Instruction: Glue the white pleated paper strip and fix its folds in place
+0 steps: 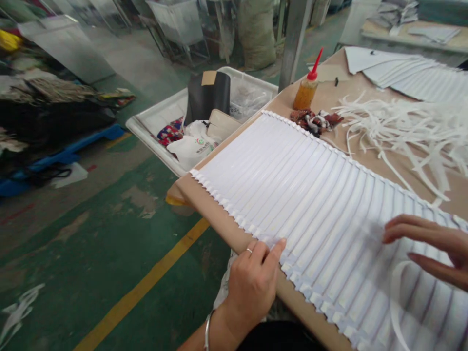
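Observation:
Many white strips (310, 170) lie side by side, overlapping in a long row along the table, with small folded ends on both long sides. At the row's near edge, my left hand (254, 275) has its fingers bent and pressed together on a strip's end. My right hand (431, 246) is over the strips at the right, fingers apart and slightly blurred. A loose white strip (395, 297) curves down from under its thumb; whether the hand touches it I cannot tell.
Beyond the row are a glue bottle (306, 92) with a red nozzle, a crumpled cloth (316, 122), tangled white strips (402, 131) and fanned sheets (402, 73). A white bin (153, 141) with bags adjoins the table (219, 219) at the left.

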Available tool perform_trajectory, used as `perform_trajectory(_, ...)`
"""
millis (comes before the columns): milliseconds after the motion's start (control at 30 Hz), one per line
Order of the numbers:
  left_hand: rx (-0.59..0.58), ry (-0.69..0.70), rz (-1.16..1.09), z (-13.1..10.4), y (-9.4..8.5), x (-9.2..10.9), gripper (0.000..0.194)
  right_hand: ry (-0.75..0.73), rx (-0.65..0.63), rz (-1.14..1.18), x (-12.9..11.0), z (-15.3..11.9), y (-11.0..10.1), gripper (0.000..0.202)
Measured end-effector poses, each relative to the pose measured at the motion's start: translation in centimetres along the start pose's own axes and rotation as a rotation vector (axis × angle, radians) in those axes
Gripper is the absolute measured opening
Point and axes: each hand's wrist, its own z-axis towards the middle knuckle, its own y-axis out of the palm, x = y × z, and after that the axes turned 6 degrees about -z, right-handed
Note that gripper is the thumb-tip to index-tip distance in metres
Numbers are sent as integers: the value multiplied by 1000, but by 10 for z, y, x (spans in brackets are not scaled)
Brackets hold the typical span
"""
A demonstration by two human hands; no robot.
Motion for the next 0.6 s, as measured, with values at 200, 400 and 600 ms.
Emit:
perform_trajectory(200,29,-84,-239,-17,2,23,41,-5,221,-156,-1,-56,54,22)
perform_trajectory(400,42,-135,-709,-6,9,76,31,-161,380,-215,-99,-14,21,11)
perform_trajectory(600,-402,-492,-1225,13,4,87,41,-408,327,-197,-176,17,4,22)
